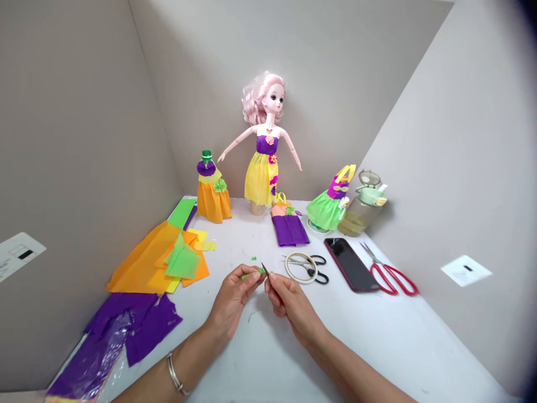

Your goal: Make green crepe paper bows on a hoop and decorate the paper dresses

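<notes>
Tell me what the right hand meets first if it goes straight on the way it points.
The right hand, pinching a small dark pointed tool, points at the green paper strip held by the left hand. That strip comes first, though depth is hard to judge here.

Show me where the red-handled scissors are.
In the head view, the red-handled scissors lie on the right side of the white table, just right of the smartphone in a red case.
</notes>
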The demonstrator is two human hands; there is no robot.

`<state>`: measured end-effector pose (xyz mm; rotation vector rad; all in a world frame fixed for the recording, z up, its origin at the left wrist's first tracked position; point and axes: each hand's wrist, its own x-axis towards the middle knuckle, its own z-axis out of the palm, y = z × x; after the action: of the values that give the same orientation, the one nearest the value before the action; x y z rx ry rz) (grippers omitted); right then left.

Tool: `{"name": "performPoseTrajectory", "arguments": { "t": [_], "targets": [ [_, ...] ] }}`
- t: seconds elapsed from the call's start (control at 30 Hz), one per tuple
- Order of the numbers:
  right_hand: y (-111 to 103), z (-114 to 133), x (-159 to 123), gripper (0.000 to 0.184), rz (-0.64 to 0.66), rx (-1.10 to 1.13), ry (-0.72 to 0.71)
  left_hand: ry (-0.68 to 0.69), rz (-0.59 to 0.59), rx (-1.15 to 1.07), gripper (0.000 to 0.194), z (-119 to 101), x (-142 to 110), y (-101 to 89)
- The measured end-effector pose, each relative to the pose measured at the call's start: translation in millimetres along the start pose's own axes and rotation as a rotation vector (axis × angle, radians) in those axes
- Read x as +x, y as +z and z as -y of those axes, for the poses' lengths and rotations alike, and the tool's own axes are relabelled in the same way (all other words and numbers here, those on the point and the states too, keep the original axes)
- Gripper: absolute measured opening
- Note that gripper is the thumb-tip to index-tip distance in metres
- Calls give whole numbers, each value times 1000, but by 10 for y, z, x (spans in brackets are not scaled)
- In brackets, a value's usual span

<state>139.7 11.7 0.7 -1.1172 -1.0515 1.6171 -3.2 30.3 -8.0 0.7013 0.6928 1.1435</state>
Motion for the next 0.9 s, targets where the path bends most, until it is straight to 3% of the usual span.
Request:
{"name": "performPoseTrajectory", "arguments": {
  "t": [0.13,0.3,0.37,0.43,0.57,0.73,0.9],
  "targets": [
    [-50,63,-6,47,-41,-21,-22,-21,-35,-17,15,-16,26,-32],
    [-123,187,-15,55,-75,-418,-155,-3,-106,34,19,-82,86,-109],
    [-128,188,-15,46,-107,-490,-235,26,-116,122,18,-89,102,-129],
    [-127,149,-5,31,-135,-454,-269,34,-105,263,18,-66,112,-134],
    [-134,37,37,24,-116,-378,-250,69,32,421,19,40,123,-124],
    [-138,13,79,24,-95,-276,-199,94,67,463,20,85,124,-121],
    [-156,66,101,26,-115,-247,-149,26,71,501,27,13,119,-113]
  ]
}}
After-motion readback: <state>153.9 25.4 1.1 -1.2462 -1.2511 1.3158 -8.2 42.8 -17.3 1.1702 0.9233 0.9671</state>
